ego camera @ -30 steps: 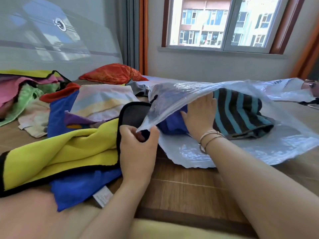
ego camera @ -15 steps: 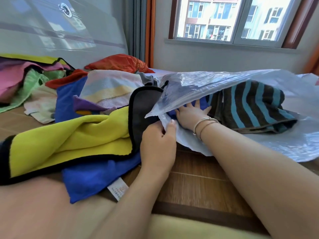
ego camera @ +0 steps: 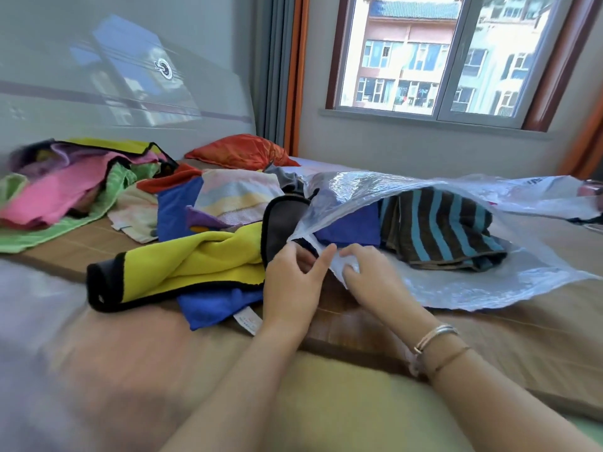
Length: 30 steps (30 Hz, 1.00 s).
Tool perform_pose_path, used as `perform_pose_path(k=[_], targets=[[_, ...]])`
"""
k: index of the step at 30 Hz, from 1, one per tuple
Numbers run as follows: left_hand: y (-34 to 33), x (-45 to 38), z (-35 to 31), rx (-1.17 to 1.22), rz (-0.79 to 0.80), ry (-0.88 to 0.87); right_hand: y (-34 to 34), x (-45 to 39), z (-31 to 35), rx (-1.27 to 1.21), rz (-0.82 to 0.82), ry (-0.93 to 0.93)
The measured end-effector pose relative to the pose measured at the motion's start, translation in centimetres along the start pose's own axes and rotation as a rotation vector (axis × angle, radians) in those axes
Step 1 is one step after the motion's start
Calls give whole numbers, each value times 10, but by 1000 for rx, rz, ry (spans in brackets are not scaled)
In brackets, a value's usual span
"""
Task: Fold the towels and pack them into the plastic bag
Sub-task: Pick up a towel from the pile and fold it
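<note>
A clear plastic bag lies on the bed with its mouth facing me. Inside it sit a folded blue towel and a folded brown towel with teal stripes. My left hand pinches the upper edge of the bag's mouth. Just right of it, my right hand rests outside the bag on the lower lip, its fingers curled over the plastic. A yellow towel with black trim and a blue towel with a white label lie loose to the left of my hands.
A heap of unfolded towels in pink, green, purple and pale stripes covers the left of the bed. An orange cushion lies at the back by the curtain. The headboard stands at left, the window wall behind. My knees fill the foreground.
My right hand has come out of the bag, where it was pressing on the blue towel, and now rests at the mouth. The left hand has kept its pinch on the edge.
</note>
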State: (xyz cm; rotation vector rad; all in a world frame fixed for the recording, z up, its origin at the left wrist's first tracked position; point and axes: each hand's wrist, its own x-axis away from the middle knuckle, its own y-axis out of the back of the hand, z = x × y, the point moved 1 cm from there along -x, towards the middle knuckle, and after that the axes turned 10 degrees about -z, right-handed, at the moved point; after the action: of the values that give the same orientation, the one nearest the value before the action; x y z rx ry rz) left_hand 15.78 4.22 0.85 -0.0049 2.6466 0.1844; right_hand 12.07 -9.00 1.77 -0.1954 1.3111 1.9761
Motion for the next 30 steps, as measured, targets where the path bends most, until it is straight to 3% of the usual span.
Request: perform_pose_path(k=[3,8,11,16,23,30], targets=[[32,12,-3,-369,-123,-58,17,50,25,-200,-162,25],[80,15,11,-719,-46,-14,10,83,54,-455,-142,-84],[93,20,20,-772,-13,-79,-4,87,68,-423,4,-36],[104,13,15,-825,-13,-139,-27,78,90,-492,104,4],[112,13,20,-798,-25,-115,-52,56,102,-248,257,-45],[128,16,12,-728,-57,-49,-18,61,128,-859,126,-167]])
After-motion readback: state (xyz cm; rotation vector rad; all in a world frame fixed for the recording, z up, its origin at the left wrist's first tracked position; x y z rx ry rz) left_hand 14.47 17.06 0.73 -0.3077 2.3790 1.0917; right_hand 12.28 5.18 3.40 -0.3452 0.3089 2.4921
